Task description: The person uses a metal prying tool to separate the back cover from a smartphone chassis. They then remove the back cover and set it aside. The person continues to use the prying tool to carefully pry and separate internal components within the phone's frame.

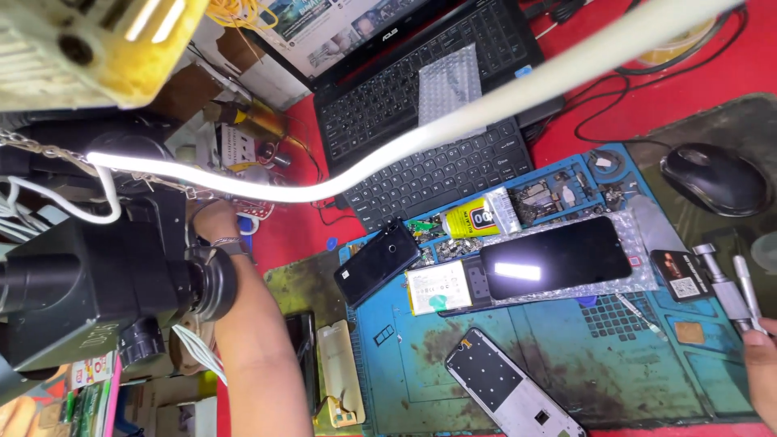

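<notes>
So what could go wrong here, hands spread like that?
1. The left hand reaches away behind the microscope, largely hidden; the forearm could knock it.
2. The right hand touches metal tools at the mat edge; they may roll off.
3. The screen lies loose and could be scratched.

**Tools at right edge of mat**

Two slim silver metal tools [732, 291] lie side by side at the blue rubber work mat's [647, 364] right edge, tips angled up-left, lower ends touching the fingers there.
</notes>
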